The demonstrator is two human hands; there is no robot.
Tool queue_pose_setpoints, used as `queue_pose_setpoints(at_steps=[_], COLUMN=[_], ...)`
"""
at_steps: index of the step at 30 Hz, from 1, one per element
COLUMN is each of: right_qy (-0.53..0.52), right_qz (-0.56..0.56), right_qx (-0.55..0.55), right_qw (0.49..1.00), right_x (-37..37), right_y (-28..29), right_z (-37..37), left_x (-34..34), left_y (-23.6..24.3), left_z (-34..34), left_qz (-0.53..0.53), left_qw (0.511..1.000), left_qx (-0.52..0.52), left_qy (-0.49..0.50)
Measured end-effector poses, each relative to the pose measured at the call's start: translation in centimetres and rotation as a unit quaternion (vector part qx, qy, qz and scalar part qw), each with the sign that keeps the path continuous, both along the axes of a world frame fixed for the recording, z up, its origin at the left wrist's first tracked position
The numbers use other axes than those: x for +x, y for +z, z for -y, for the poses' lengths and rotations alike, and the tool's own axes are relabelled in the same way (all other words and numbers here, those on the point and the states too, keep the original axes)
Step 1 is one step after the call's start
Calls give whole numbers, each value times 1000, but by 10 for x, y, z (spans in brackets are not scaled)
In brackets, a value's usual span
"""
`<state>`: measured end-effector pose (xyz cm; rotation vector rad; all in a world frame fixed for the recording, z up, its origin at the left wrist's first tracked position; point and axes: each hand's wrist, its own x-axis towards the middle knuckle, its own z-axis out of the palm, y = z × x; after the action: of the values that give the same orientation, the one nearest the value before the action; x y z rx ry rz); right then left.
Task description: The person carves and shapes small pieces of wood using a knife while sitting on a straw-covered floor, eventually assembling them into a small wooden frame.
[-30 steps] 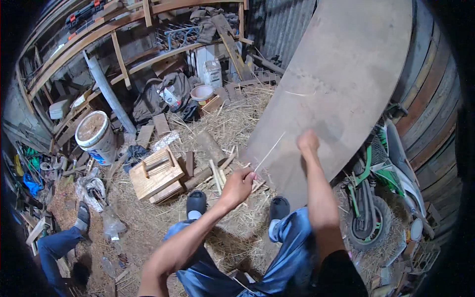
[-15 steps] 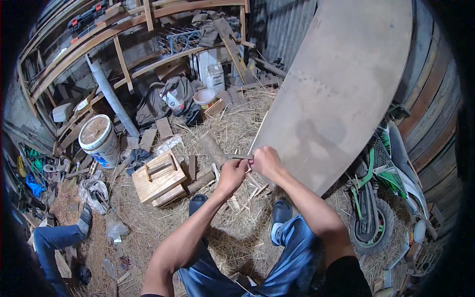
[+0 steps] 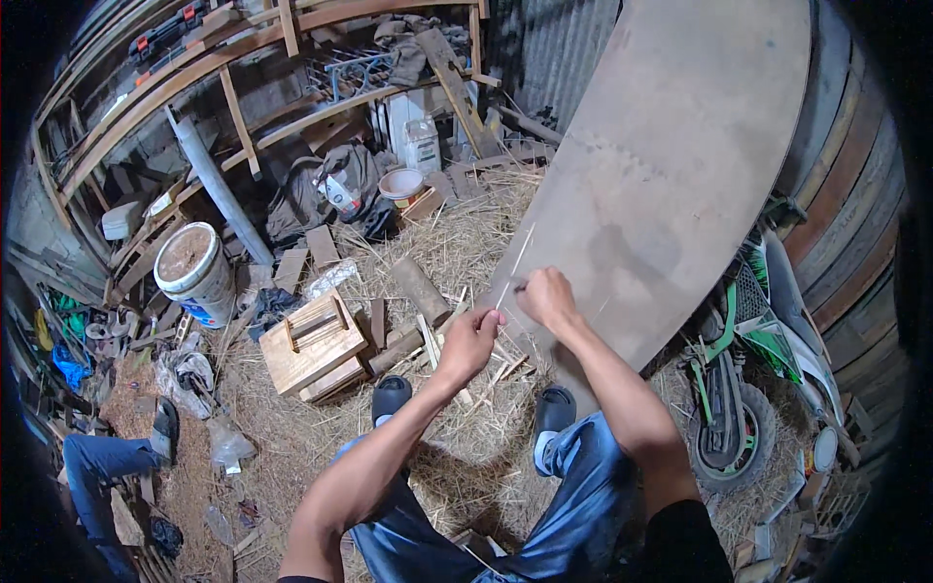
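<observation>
A thin pale wooden stick [image 3: 517, 257] rises from the pinched fingers of my left hand [image 3: 470, 342], slanting up and to the right in front of the large board. Just right of it, my right hand [image 3: 548, 298] is closed in a fist beside the stick's lower part. Whatever that fist holds is hidden, apart from a small dark bit at the fingers. Both hands hang above the straw-strewn floor, between my feet and the lower edge of the large grey-brown board [image 3: 680, 126].
A wooden box [image 3: 311, 355] and a short log [image 3: 420, 290] lie left of my hands. Farther left stands a white bucket [image 3: 187, 262]. A green and white motorbike [image 3: 724, 418] is at the right. Another person's leg in jeans [image 3: 109, 466] shows at lower left.
My hands have drawn slightly apart, the right one moving right and up. The pale stick now points upward from my left hand; a thin, grey blade-like thing between the hands is no longer visible.
</observation>
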<state>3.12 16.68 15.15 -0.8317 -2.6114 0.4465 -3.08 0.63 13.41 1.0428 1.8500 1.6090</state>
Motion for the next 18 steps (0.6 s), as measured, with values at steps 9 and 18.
queue_pose_setpoints(at_steps=[9,18], right_qy=[-35,-95], right_qz=[18,-12], right_qx=[88,51], right_qw=[995,994], right_x=[-4,8], right_y=[-1,-14], right_z=[-18,-41], left_x=[-8,-2], left_y=[20,11], left_z=[5,9], left_qz=[99,35], left_qw=[995,996], left_qx=[-5,-60], left_qy=[-32,-55])
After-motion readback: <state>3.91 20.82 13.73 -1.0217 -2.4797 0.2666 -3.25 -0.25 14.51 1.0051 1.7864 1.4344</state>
